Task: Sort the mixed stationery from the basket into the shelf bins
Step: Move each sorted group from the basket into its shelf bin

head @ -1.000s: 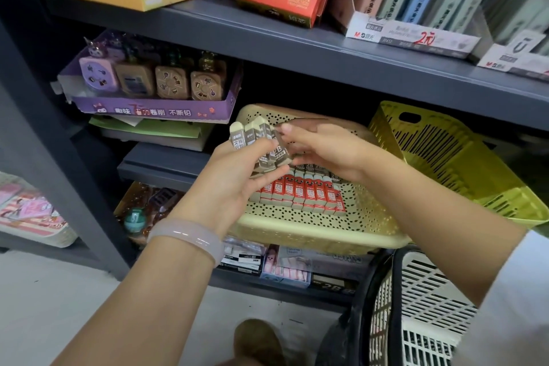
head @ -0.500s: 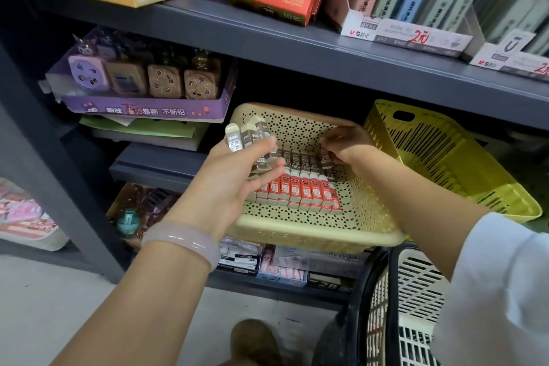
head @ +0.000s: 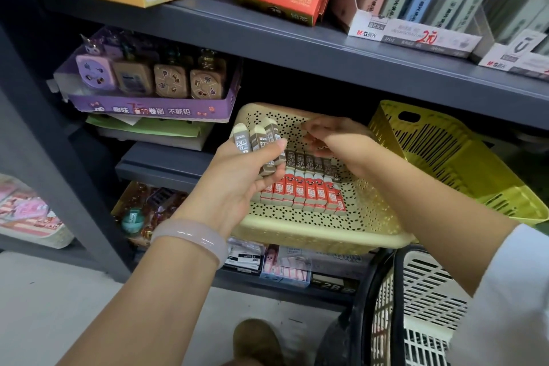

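Setting: dark grey shelf (head: 297,47) unit stocked with stationery boxes, pale floor below.
Cream bin (head: 341,235): perforated, tilted forward on the middle shelf, between a purple display tray (head: 148,110) and a yellow-green bin (head: 463,163).
White basket (head: 427,306): slotted, dark-rimmed, at lower right under the right forearm.
Rows in bin: red-sleeved erasers (head: 303,193) packed side by side; directly behind them a row of grey-sleeved 2B erasers (head: 309,162), touching the red row.
Left hand (head: 237,184): raised before the bin's left edge, fingers and thumb grasping a fan of grey-sleeved erasers (head: 255,142), cream tips up, dark print on the sleeves; pale bangle on the wrist.
Right hand (head: 335,140): over the back of the bin above the grey row, fingers curled downward; whether anything sits between them cannot be told.
Change: half a second ago the right hand sat low at the right end of the grey row; now lifted and nearer the left hand's fan. Left-hand bundle unchanged.
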Demonstrator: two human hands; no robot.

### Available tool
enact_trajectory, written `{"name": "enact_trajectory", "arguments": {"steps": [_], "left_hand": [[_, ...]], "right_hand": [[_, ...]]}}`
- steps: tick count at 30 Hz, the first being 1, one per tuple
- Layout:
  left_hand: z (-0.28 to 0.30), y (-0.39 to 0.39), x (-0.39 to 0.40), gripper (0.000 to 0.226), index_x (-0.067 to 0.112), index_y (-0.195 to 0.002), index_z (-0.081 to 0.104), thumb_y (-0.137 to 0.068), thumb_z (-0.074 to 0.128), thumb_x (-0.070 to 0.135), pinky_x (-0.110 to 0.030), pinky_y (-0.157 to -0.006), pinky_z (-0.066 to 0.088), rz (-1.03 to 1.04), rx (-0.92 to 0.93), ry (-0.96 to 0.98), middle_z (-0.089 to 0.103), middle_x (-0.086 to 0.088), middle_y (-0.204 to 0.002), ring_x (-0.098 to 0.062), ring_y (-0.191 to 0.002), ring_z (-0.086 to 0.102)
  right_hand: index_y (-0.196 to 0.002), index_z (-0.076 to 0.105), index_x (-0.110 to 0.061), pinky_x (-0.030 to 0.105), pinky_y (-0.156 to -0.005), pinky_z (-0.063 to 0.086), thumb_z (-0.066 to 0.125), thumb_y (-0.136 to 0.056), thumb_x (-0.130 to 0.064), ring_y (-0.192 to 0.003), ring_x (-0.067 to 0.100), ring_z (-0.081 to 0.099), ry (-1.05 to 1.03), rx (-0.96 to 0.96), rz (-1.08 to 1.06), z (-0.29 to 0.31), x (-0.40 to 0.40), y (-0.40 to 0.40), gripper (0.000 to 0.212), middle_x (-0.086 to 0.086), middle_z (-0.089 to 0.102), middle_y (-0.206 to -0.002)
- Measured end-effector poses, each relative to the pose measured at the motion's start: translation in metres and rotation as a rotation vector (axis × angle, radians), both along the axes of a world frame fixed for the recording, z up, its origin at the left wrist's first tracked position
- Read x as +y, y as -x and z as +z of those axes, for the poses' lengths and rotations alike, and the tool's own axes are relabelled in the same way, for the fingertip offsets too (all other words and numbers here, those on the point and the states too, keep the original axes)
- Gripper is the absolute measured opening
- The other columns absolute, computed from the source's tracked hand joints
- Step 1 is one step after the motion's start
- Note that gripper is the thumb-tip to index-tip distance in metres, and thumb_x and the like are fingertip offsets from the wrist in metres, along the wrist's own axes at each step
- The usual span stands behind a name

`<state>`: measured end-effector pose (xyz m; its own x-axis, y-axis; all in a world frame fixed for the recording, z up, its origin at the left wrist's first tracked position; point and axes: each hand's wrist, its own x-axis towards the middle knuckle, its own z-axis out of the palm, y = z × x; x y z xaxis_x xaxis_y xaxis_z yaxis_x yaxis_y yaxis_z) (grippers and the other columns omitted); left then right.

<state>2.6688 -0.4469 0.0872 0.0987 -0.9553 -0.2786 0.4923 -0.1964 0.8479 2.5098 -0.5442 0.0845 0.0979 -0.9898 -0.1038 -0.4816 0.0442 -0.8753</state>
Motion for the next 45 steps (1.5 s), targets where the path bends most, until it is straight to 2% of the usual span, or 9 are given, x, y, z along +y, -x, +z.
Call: {"name": "enact_trajectory", "arguments": {"steps": [2, 6, 14, 19, 26, 34, 37, 41, 45], "left_hand": [[0.0, 0.001, 0.001, 0.018, 0.009, -0.091, 0.065, -0.075, 0.073, 0.008, -0.017, -0.049, 0.05, -0.005, -0.038, 0.024, 0.067, -0.001, -0.075, -0.007, -0.053, 0.062], [-0.003, 0.004, 0.003, 0.016, 0.013, -0.088, 0.062, -0.077, 0.073, 0.009, -0.017, -0.05, 0.051, -0.014, -0.163, 0.081, 0.067, 0.0, -0.073, -0.006, -0.053, 0.063], [-0.005, -0.002, 0.002, 0.005, 0.008, -0.083, 0.058, -0.086, 0.062, 0.008, -0.025, -0.064, 0.058, 0.007, -0.062, 0.068, 0.062, -0.009, -0.086, -0.015, -0.065, 0.066], [-0.006, -0.001, 0.001, 0.008, 0.01, -0.078, 0.059, -0.085, 0.063, 0.01, -0.021, -0.058, 0.056, -0.011, -0.063, 0.064, 0.063, -0.01, -0.092, -0.013, -0.059, 0.064], [-0.005, -0.001, -0.002, 0.007, 0.011, -0.08, 0.059, -0.085, 0.064, 0.013, -0.021, -0.057, 0.055, -0.016, -0.057, 0.062, 0.063, -0.007, -0.082, -0.012, -0.057, 0.063], [-0.004, -0.003, -0.001, 0.008, 0.007, -0.088, 0.062, -0.083, 0.066, 0.012, -0.024, -0.062, 0.057, -0.033, 0.007, 0.03, 0.062, -0.006, -0.097, -0.014, -0.063, 0.068], [-0.002, -0.004, 0.0, 0.01, 0.005, -0.089, 0.063, -0.082, 0.067, 0.011, -0.026, -0.066, 0.058, -0.049, 0.065, 0.026, 0.063, -0.005, -0.1, -0.016, -0.069, 0.07], [0.0, -0.005, 0.002, 0.017, 0.002, -0.097, 0.066, -0.083, 0.066, 0.011, -0.028, -0.07, 0.058, -0.073, 0.085, 0.042, 0.069, -0.011, -0.103, -0.019, -0.077, 0.071], [0.003, -0.007, 0.004, 0.01, 0.006, -0.094, 0.067, -0.086, 0.062, 0.011, -0.029, -0.07, 0.058, -0.028, 0.008, 0.065, 0.069, -0.013, -0.102, -0.022, -0.082, 0.07]], "right_hand": [[-0.106, 0.062, -0.014, 0.017, -0.065, 0.053, 0.053, -0.093, -0.024, -0.07, 0.004, 0.063, -0.075, -0.2, 0.242, 0.013, 0.013, -0.009, 0.019, -0.001, 0.067, -0.085], [-0.103, 0.064, -0.015, 0.022, -0.078, 0.052, 0.058, -0.089, -0.03, -0.082, 0.009, 0.061, -0.166, -0.163, 0.449, 0.021, 0.023, -0.023, 0.021, 0.0, 0.068, -0.091], [-0.093, 0.064, -0.017, 0.015, -0.064, 0.051, 0.052, -0.092, -0.008, -0.072, 0.006, 0.062, -0.11, -0.261, 0.206, 0.01, 0.002, 0.001, 0.015, 0.001, 0.062, -0.084], [-0.104, 0.067, -0.026, 0.017, -0.086, 0.04, 0.054, -0.092, -0.019, -0.103, 0.013, 0.057, 0.047, 0.483, -0.079, -0.012, -0.026, 0.026, 0.019, -0.011, 0.057, -0.113], [-0.132, 0.049, -0.009, 0.04, -0.099, 0.039, 0.03, -0.095, -0.006, -0.12, 0.031, 0.049, 0.066, 1.216, -0.019, -0.026, -0.032, 0.022, 0.041, 0.014, 0.049, -0.135], [-0.13, 0.05, -0.007, 0.035, -0.093, 0.046, 0.038, -0.092, -0.002, -0.117, 0.032, 0.052, 0.008, 1.294, 0.094, -0.026, -0.025, 0.018, 0.04, 0.016, 0.051, -0.132], [-0.124, 0.055, -0.013, 0.028, -0.075, 0.052, 0.04, -0.095, -0.01, -0.103, 0.025, 0.06, 0.131, 1.076, 0.05, -0.006, -0.01, 0.007, 0.033, 0.01, 0.06, -0.119], [-0.114, 0.062, -0.011, 0.02, -0.08, 0.054, 0.05, -0.094, -0.031, -0.085, 0.007, 0.065, -0.081, -0.009, 0.297, 0.019, 0.021, -0.017, 0.031, 0.002, 0.068, -0.096], [-0.106, 0.065, -0.012, 0.02, -0.081, 0.053, 0.056, -0.09, -0.026, -0.086, 0.009, 0.062, -0.078, -0.183, 0.431, 0.028, 0.032, -0.035, 0.023, 0.005, 0.067, -0.098]]}}
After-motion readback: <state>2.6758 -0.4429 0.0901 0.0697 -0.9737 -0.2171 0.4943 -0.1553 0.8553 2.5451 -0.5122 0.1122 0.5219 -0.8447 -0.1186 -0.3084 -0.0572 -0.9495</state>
